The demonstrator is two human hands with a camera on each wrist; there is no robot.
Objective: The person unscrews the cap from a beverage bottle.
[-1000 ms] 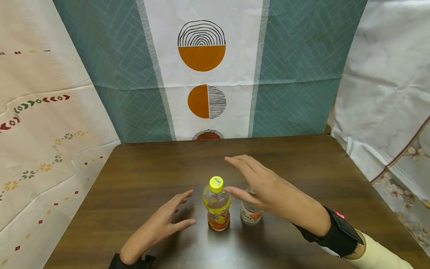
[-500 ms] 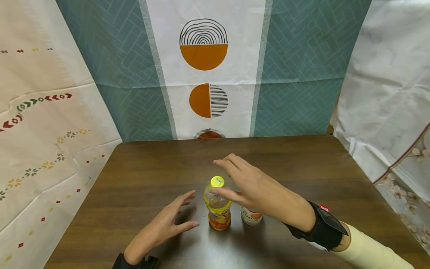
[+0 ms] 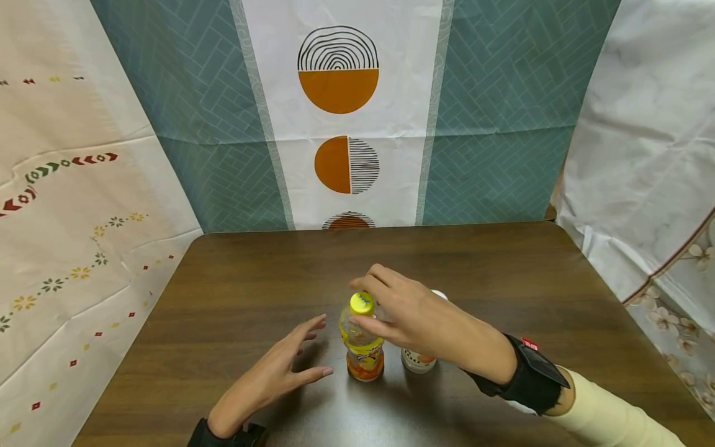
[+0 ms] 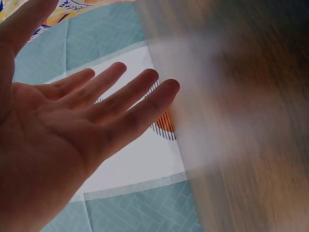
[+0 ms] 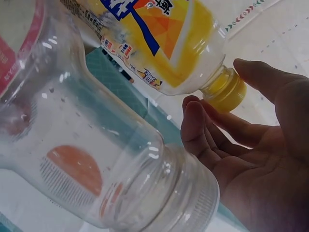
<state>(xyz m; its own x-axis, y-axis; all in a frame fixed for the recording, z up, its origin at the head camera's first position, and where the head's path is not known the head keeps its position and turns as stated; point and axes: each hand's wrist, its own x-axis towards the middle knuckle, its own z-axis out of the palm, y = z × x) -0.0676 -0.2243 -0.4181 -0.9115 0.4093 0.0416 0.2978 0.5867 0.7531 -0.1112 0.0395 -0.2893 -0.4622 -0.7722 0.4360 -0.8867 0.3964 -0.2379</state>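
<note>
A small plastic bottle with a yellow cap, yellow label and amber contents stands upright on the table. My right hand is at its top, fingers behind the cap and thumb in front of the neck. In the right wrist view, the yellow cap lies between the thumb and the bent fingers, close to both. Right of it, a clear bottle with a pale label stands partly hidden behind my right hand. My left hand hovers left of the yellow-capped bottle, fingers spread, holding nothing.
The brown wooden table reaches back to a hanging teal and white cloth. Patterned cloths hang along the left and right sides. A black strap wraps my right wrist.
My right hand has moved left from beside the yellow-capped bottle to around its cap, its fingers lowering behind it. My left hand has shifted slightly right. Both bottles stay in place.
</note>
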